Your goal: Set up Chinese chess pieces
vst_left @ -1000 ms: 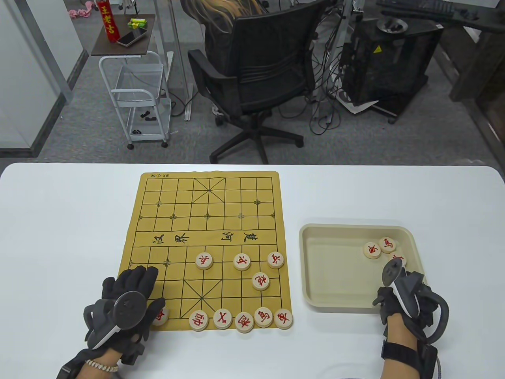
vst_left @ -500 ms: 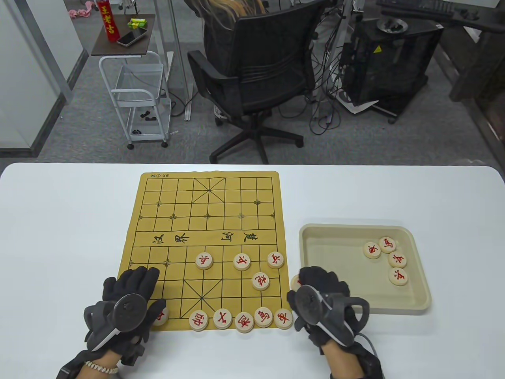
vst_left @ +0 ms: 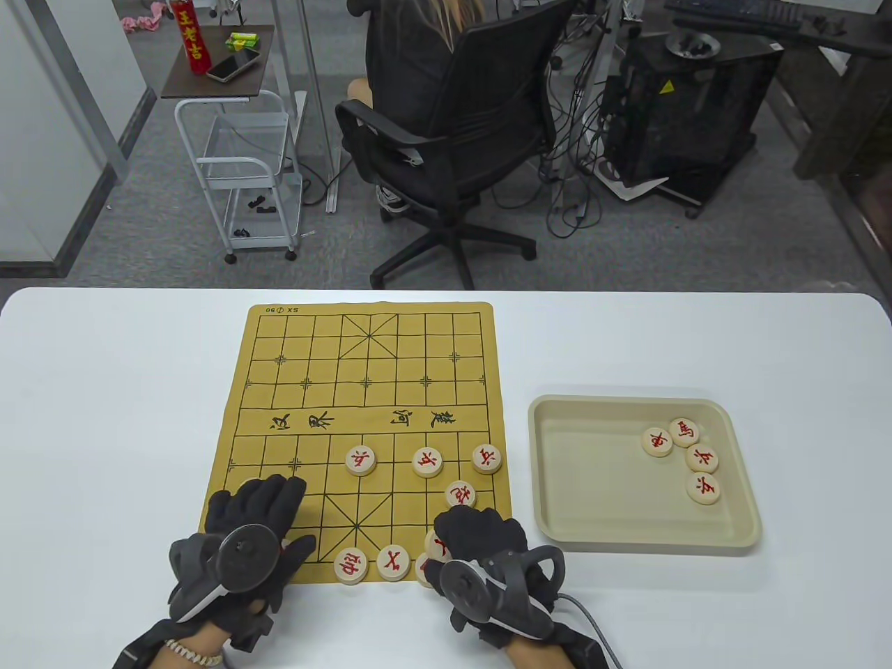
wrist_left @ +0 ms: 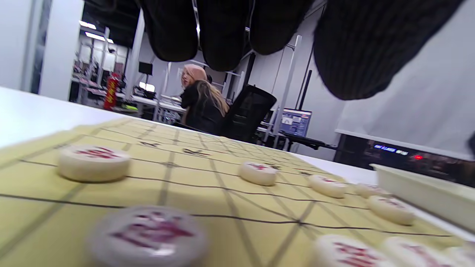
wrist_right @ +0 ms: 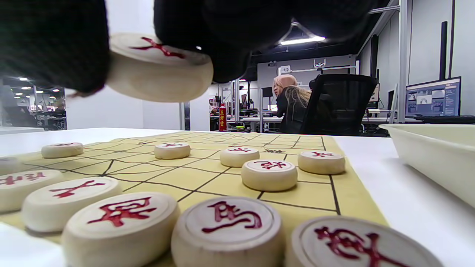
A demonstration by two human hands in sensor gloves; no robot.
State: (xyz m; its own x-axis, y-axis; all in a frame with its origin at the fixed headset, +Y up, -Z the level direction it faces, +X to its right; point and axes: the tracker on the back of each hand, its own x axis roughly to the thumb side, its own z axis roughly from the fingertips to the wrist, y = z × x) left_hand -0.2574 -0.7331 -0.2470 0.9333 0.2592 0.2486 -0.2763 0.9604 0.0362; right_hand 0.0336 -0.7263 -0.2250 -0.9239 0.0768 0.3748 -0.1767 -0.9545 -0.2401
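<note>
The yellow board (vst_left: 362,390) lies at the table's middle. Three red pieces (vst_left: 427,462) stand in a row on it, with one (vst_left: 460,495) behind them and more along the near row (vst_left: 394,562). My right hand (vst_left: 446,536) pinches a red piece (vst_left: 433,543) just above the near row; in the right wrist view (wrist_right: 148,44) the piece (wrist_right: 159,68) hangs between thumb and fingers. My left hand (vst_left: 268,502) lies spread over the board's near left corner and holds nothing. A piece (vst_left: 244,483) peeks out at its fingertips; the left wrist view shows it (wrist_left: 94,163).
A beige tray (vst_left: 536,474) stands right of the board with several red pieces (vst_left: 701,458) at its far right side. Beyond the table a person sits in a black office chair (vst_left: 460,125). A white cart (vst_left: 237,174) stands at the back left.
My right hand came out of the tray with a piece and moved left to above the board's near row. My left hand shifted a little right and forward.
</note>
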